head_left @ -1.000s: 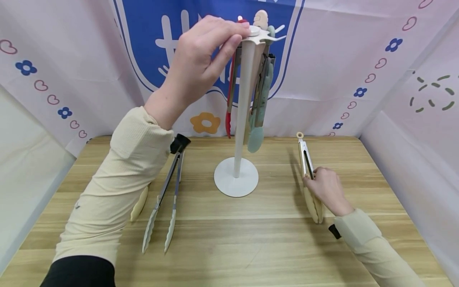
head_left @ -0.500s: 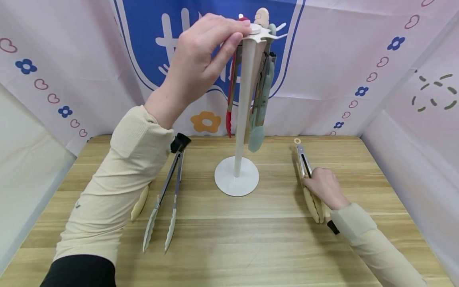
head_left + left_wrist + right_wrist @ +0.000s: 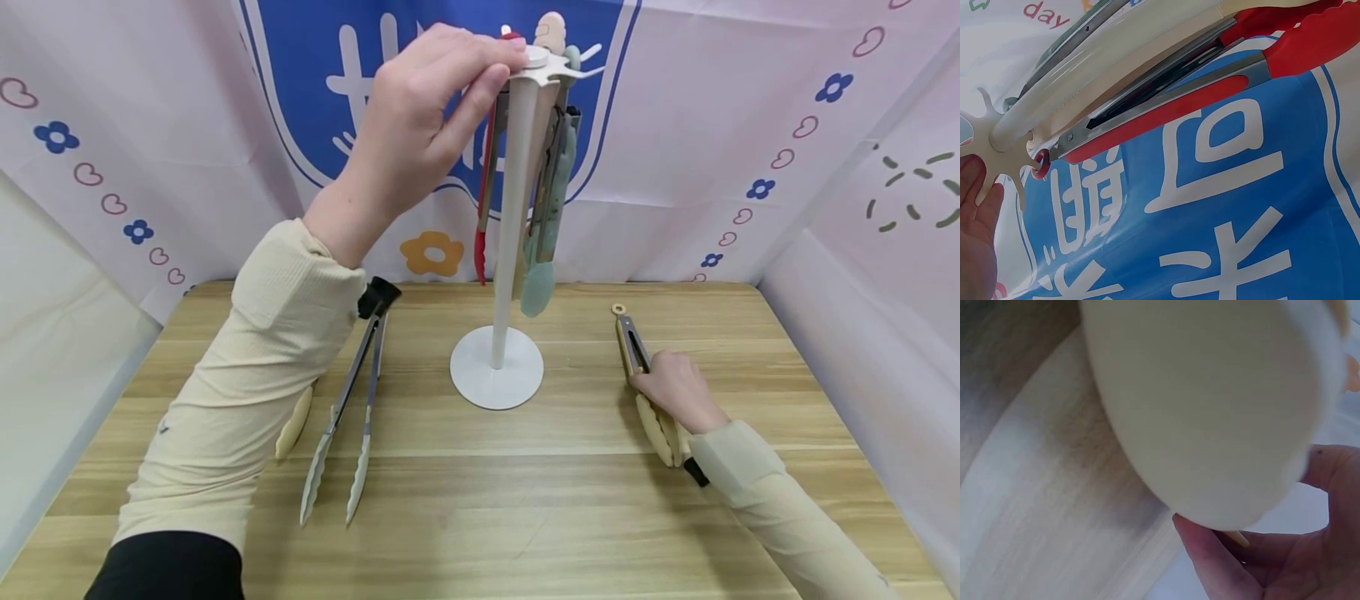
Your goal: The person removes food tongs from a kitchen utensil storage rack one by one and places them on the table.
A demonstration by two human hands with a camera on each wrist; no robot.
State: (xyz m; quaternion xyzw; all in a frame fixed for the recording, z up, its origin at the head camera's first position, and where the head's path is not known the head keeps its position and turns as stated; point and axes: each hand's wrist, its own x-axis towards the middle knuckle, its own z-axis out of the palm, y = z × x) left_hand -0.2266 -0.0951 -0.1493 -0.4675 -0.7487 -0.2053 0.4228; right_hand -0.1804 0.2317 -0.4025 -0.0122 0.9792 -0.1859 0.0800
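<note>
At the upper middle of the head view, my left hand [image 3: 420, 125] pinches the top of a white utensil stand [image 3: 513, 233], fingers over its hooked crown [image 3: 991, 140]. Red tongs [image 3: 1297, 47] hang from a hook beside that hand, and green tongs [image 3: 538, 287] hang on the stand's right side. At the right of the table, my right hand [image 3: 675, 390] grips cream-headed tongs [image 3: 656, 429] around the middle. Their ring end points away from me. The right wrist view shows a cream head [image 3: 1210, 412] close up, with thumb and fingers around its edge.
White-tipped tongs [image 3: 322, 454] lie spread on the wooden table [image 3: 487, 517] at left. A cream tip [image 3: 294, 421] shows partly behind the left sleeve. The stand's round base [image 3: 497, 387] sits mid-table. A printed cloth [image 3: 675, 150] hangs behind.
The ring end of the cream-headed tongs has moved down and slightly left in the head view as the right hand tilts them. The left hand keeps its place on the stand.
</note>
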